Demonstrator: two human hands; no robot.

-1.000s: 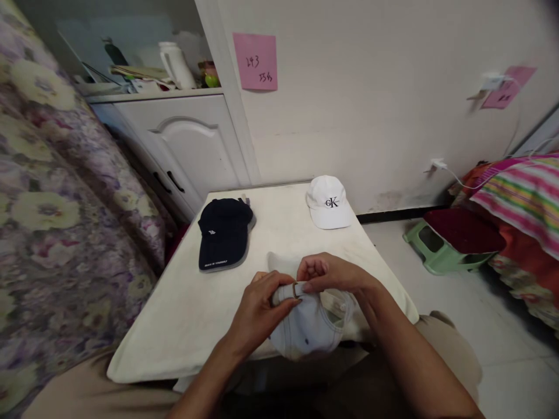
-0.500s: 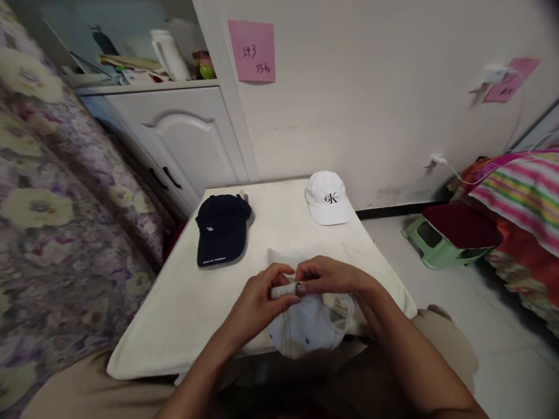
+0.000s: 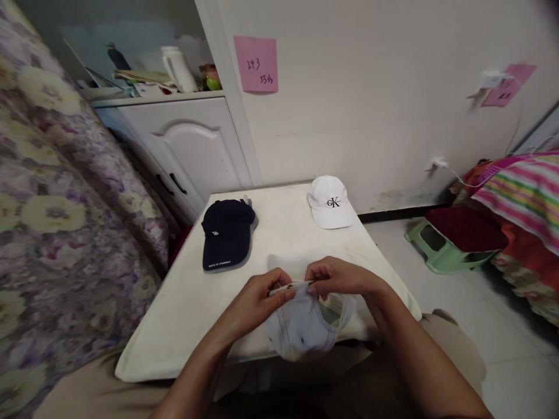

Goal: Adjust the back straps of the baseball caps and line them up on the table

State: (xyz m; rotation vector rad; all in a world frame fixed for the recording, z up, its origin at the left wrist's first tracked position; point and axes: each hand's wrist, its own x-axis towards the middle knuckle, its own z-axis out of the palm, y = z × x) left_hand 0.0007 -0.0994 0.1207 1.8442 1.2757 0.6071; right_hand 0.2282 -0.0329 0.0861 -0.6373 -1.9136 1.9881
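Note:
A pale baseball cap [image 3: 301, 329] is held at the near edge of the cloth-covered table [image 3: 196, 326], its back opening toward the right. My left hand [image 3: 262, 297] pinches the left part of the cap's back strap between thumb and fingers. On the strap's other end, my right hand [image 3: 327, 278] is closed with thumb and curled fingers. The buckle between them is mostly hidden. Beyond my hands lie a navy baseball cap [image 3: 227, 233] on the left and a white baseball cap [image 3: 331, 202] with a dark CK logo at the far right.
A floral curtain [image 3: 56, 233] hangs along the left. White cabinet [image 3: 187, 145] doors and a wall [image 3: 371, 105] stand behind the table. Right of the table, a green stool [image 3: 441, 250] with a dark red top is on the floor beside a striped bedspread [image 3: 519, 198].
The strap and its buckle have turned out of view between my fingers, and the strap now looks drawn straighter. My right hand has shifted slightly right. The other two caps stay put.

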